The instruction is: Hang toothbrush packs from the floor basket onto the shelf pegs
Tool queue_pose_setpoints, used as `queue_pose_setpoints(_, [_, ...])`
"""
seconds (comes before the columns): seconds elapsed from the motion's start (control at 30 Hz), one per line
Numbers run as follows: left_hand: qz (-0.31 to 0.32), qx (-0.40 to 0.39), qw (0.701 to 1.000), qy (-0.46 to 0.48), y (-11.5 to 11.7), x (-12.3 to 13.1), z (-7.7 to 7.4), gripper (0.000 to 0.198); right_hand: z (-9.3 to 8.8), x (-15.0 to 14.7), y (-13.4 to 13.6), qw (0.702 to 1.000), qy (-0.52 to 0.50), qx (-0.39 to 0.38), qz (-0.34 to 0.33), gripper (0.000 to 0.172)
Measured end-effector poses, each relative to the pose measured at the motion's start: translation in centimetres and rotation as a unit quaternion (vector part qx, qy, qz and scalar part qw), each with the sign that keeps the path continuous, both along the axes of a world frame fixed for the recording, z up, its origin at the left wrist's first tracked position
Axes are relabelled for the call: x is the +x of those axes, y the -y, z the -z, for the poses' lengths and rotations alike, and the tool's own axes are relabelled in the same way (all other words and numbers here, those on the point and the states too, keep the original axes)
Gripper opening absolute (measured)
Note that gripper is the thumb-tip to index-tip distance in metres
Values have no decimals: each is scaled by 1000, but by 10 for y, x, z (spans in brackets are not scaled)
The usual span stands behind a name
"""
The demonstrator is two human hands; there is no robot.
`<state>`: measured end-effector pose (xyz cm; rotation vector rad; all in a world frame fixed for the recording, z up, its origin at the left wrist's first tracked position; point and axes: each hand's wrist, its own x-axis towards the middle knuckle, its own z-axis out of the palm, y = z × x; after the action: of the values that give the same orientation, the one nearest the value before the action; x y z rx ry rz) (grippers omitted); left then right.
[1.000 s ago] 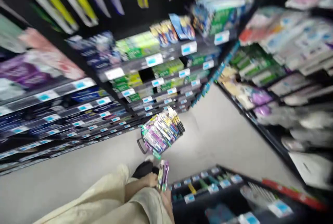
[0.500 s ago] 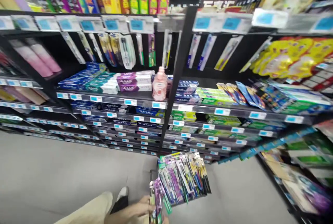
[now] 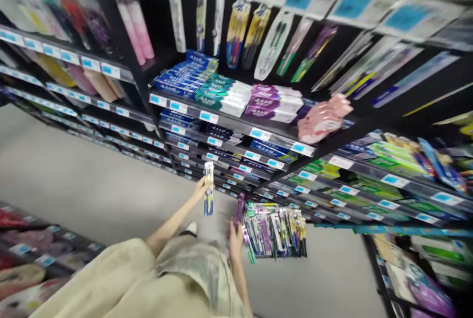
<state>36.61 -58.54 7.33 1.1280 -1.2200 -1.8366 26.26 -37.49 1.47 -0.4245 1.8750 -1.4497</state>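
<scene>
Toothbrush pack (image 3: 209, 200) is near the middle of the frame, a bit below center, held up & down in the L hand (image 3: 201, 186). Fingers are closed on it abt halfway along, w/ the white end up top & the blue end at the bottom. R hand (image 3: 236, 236) is a little lower & further right, wrapped round a purple pack (image 3: 240, 205); can't tell if it's 1 or more bc of blur.

Just right of that hand, lower center-right, there's a pile of packs (image 3: 275, 231), lots of colors, lined up side by side. Shelf across the center has blue boxes (image 3: 186, 76), teal boxes (image 3: 223, 93), purple boxes (image 3: 274, 103), then a pink bottle (image 3: 321, 120) toward the right, FYI. More hanging packs (image 3: 274, 44) up top. Beige sleeve (image 3: 99, 271) fills the lower left, w/ gray floor (image 3: 92, 175) above it.
</scene>
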Motion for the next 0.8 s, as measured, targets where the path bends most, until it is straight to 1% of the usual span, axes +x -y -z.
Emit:
queue_pose_setpoints(0.07, [-23,8,999,-29,25,30,-17,46,2,16,10,999,32,7,35,48])
queue_pose_setpoints(0.13, [-41,17,997,-57,40,57,-33,49,1,32,16,996,72,5,44,50])
queue_pose_setpoints(0.2, [-56,24,995,-81,48,81,-45,53,-2,47,21,993,113,-1,38,52])
queue_pose_setpoints(0.27, [-68,28,993,-97,50,102,-51,56,-4,61,24,988,149,-5,29,56])
queue_pose_setpoints(0.37, [-83,34,990,-107,51,125,-51,57,-6,80,28,981,193,-8,6,63])
queue_pose_setpoints(0.5, [-91,37,989,-108,56,143,-44,57,-14,99,36,975,218,-14,-27,68])
queue_pose_setpoints(0.67, [-63,38,993,-96,63,156,-43,56,-42,111,48,977,206,-34,-30,59])
queue_pose_setpoints(0.73, [-50,37,995,-75,64,160,-42,56,-53,113,55,981,186,-48,-16,53])
queue_pose_setpoints(0.8, [-41,39,997,-55,63,162,-39,55,-61,113,64,987,148,-66,11,49])
